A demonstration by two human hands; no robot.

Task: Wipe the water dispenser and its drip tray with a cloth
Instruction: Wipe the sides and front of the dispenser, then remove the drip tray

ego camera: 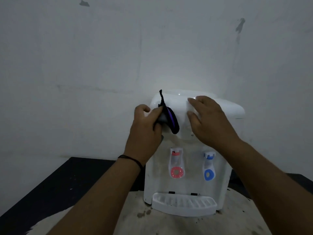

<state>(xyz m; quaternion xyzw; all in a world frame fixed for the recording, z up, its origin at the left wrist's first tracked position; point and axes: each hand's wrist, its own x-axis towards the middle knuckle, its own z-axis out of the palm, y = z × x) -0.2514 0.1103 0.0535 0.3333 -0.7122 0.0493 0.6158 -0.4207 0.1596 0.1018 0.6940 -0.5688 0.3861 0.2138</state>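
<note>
With the left hand (145, 122) clutching a bunched black-and-purple cloth (169, 121) against the white plastic water dispenser (188, 167) and the right hand (208, 119) flat, fingers released, on top, its grimy front and white slotted drip tray (184, 204) look unwiped.

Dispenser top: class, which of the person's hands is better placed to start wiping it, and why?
Left. The left hand already grips the cloth against the upper front of the dispenser. The right hand rests open on the top with no cloth, so it probably suits steadying.
</note>
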